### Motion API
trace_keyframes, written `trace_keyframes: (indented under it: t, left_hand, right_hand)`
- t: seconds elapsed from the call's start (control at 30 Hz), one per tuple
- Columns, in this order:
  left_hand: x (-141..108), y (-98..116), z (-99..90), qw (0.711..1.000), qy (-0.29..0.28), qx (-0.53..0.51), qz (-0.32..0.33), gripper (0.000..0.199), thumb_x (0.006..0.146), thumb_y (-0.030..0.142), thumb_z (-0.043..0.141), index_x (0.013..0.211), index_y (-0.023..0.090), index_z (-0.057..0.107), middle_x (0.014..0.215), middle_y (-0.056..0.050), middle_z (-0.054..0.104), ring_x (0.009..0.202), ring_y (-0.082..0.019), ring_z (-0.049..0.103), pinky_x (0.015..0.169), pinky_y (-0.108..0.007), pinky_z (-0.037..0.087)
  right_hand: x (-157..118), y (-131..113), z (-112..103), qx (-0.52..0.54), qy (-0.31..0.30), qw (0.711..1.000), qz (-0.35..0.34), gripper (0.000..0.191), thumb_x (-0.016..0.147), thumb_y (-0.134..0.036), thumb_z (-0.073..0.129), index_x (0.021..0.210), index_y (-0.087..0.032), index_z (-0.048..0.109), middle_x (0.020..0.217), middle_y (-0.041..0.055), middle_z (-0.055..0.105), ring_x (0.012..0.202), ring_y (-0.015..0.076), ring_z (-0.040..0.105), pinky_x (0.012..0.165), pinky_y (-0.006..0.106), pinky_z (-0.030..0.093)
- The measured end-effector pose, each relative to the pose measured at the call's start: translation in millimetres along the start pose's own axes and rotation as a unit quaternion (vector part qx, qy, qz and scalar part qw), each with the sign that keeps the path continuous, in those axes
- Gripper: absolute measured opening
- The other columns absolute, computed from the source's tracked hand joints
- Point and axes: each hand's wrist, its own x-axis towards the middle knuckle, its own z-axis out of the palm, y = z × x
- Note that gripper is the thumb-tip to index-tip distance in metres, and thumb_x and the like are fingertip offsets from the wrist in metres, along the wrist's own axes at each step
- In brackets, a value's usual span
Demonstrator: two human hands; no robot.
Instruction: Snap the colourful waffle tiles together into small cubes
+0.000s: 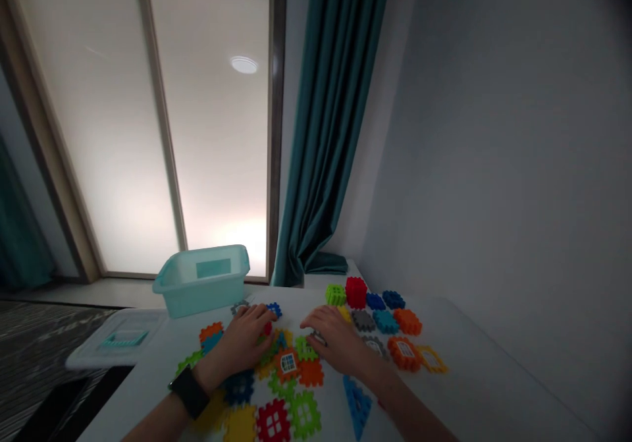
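Head-worn view, forward and down (table point(474, 376) close below)

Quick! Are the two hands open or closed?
Left hand: curled over plastic tiles; can't tell if it's holding one.
Right hand: open, fingers spread, nothing visibly held.

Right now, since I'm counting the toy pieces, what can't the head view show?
Head view: whatever the left hand holds; fingers cover it, a red piece shows.
Head view: tiles under the right hand, covered by its palm.
Head view: the red window tile, cut off by the bottom edge.
Head view: the floor of the teal plastic bin, hidden by its near wall.
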Motion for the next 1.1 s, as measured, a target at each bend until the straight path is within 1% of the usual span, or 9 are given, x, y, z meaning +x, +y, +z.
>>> trace_keyframes:
  t: [0.1, 0.27, 0.4, 0.5, 0.67, 0.83, 0.97, 1.1]
  left_hand:
    - [-14.3, -12.5, -5.2, 1.0, -0.001, -0.003, -0.017, 0.021, 0.09, 0.022, 0.054, 0.109, 0.026, 0.062, 0.108, -0.005, 0.064, 0.105, -0.027, 0.06, 0.091, -0.04, 0.042]
    - [-33.2, -32.8, -5.9, 0.999, 0.002, -0.011, -0.053, 0.019, 0.09, 0.023, 0.054, 0.106, 0.026, 0.063, 0.109, -0.005, 0.066, 0.108, -0.027, 0.06, 0.091, -0.039, 0.044]
    - [-42.6, -53.0, -6.5, 0.995, 0.008, -0.023, -0.094, 0.019, 0.09, 0.024, 0.053, 0.106, 0.026, 0.064, 0.115, -0.006, 0.066, 0.111, -0.027, 0.06, 0.091, -0.039, 0.045]
    - [-47.1, -64.7, -5.9, 0.993, 0.014, -0.036, -0.111, 0.02, 0.091, 0.024, 0.052, 0.106, 0.025, 0.065, 0.114, -0.007, 0.066, 0.111, -0.027, 0.061, 0.091, -0.038, 0.046]
    - [-50.8, -69.7, -4.9, 0.994, 0.004, -0.032, -0.105, 0.022, 0.09, 0.023, 0.052, 0.106, 0.026, 0.066, 0.114, -0.007, 0.066, 0.111, -0.027, 0.06, 0.092, -0.039, 0.046]
    - [-57.3, -74.4, -12.3, 0.995, -0.007, -0.032, -0.09, 0.022, 0.089, 0.022, 0.051, 0.106, 0.024, 0.065, 0.111, -0.007, 0.066, 0.107, -0.026, 0.059, 0.09, -0.038, 0.046]
    - [-64.7, -79.1, -17.6, 0.996, -0.011, -0.027, -0.082, 0.019, 0.089, 0.022, 0.052, 0.103, 0.025, 0.065, 0.111, -0.006, 0.065, 0.106, -0.026, 0.059, 0.088, -0.037, 0.046]
    - [-67.6, -79.1, -18.9, 0.996, -0.019, -0.023, -0.086, 0.019, 0.09, 0.023, 0.054, 0.105, 0.024, 0.065, 0.113, -0.006, 0.064, 0.109, -0.027, 0.058, 0.09, -0.038, 0.045]
  right_hand:
    - [10.9, -11.2, 7.6, 0.012, -0.015, 1.0, -0.02, 0.02, 0.094, -0.02, 0.056, 0.111, -0.023, 0.066, 0.112, 0.0061, 0.07, 0.111, 0.0236, 0.06, 0.103, 0.041, 0.039]
    - [22.8, -22.4, 22.1, 0.031, -0.032, 0.998, -0.042, 0.02, 0.095, -0.022, 0.056, 0.113, -0.024, 0.066, 0.114, 0.0059, 0.07, 0.111, 0.024, 0.06, 0.103, 0.041, 0.039]
    - [23.5, -25.9, 29.1, 0.034, -0.041, 0.997, -0.051, 0.018, 0.095, -0.023, 0.056, 0.111, -0.025, 0.065, 0.112, 0.0057, 0.07, 0.109, 0.0242, 0.061, 0.1, 0.04, 0.04]
    - [21.1, -25.1, 32.2, 0.028, -0.043, 0.997, -0.05, 0.018, 0.095, -0.021, 0.056, 0.11, -0.025, 0.065, 0.11, 0.0059, 0.07, 0.106, 0.0241, 0.061, 0.099, 0.04, 0.041]
    - [19.9, -23.9, 38.3, 0.024, -0.061, 0.997, -0.044, 0.014, 0.096, -0.021, 0.055, 0.106, -0.024, 0.065, 0.107, 0.0059, 0.069, 0.105, 0.0241, 0.061, 0.097, 0.039, 0.041]
    - [24.6, -29.3, 41.4, 0.037, -0.071, 0.996, -0.049, 0.017, 0.094, -0.02, 0.057, 0.109, -0.024, 0.065, 0.11, 0.0065, 0.069, 0.108, 0.0248, 0.06, 0.099, 0.04, 0.04]
    - [35.5, -32.9, 44.6, 0.046, -0.071, 0.995, -0.045, 0.019, 0.095, -0.018, 0.056, 0.11, -0.024, 0.064, 0.112, 0.0059, 0.068, 0.109, 0.0247, 0.06, 0.098, 0.039, 0.041]
    - [54.4, -31.9, 55.7, 0.023, -0.059, 0.998, -0.029, 0.017, 0.097, -0.022, 0.054, 0.109, -0.024, 0.064, 0.111, 0.0059, 0.068, 0.107, 0.0255, 0.06, 0.094, 0.039, 0.043]
